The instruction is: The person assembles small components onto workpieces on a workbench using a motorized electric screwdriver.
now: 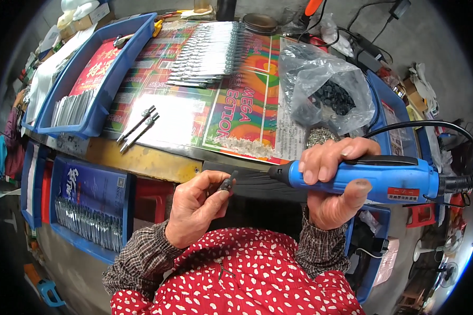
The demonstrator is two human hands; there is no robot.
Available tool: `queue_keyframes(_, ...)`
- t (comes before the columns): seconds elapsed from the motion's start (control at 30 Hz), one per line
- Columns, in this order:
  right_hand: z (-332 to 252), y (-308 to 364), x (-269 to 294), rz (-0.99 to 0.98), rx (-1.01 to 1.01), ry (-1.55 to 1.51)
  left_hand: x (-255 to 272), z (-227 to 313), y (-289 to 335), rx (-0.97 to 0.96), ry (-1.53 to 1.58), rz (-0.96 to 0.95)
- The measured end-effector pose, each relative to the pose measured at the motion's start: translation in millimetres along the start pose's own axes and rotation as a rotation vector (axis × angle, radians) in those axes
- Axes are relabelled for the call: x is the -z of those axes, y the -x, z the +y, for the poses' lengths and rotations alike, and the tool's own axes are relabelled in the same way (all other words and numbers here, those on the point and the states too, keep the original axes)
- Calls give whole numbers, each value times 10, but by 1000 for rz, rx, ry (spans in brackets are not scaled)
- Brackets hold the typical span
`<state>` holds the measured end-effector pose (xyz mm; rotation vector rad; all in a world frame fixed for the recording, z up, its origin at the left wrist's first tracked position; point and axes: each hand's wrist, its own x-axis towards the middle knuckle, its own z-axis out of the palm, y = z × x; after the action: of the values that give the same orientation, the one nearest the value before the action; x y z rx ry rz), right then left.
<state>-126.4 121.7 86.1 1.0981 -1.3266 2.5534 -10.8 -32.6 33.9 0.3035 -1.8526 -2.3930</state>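
Observation:
Pinched between the thumb and fingers of my left hand is a small black part with a narrow tip pointing up. My right hand wraps around a blue electric screwdriver, its dark nose facing left toward the black part, a gap apart. A black cable trails from the tool's side of the bench. Two thin dark-and-silver rods lie on the tabletop ahead of my left hand. Farther back, a row of several similar rods is laid out side by side.
An opened clear plastic bag of black pieces sits right of the colourful table covering. Beside it is a pile of small metal bits. Blue trays stand at left, and a lower blue bin holds more rods.

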Motion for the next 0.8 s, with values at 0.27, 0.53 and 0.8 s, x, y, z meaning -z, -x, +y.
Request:
queue_keyframes(0.27, 33, 42, -73, -22, -16, -91, 23, -191, 184, -4, 106, 115)
queue_keyframes(0.53, 59, 81, -123, -48, -40, -170, -17, -313, 236, 64, 273, 124)
queue_keyframes(0.8, 99, 128, -150, -94, -56, -203, -96, -365, 237, 163, 345, 169)
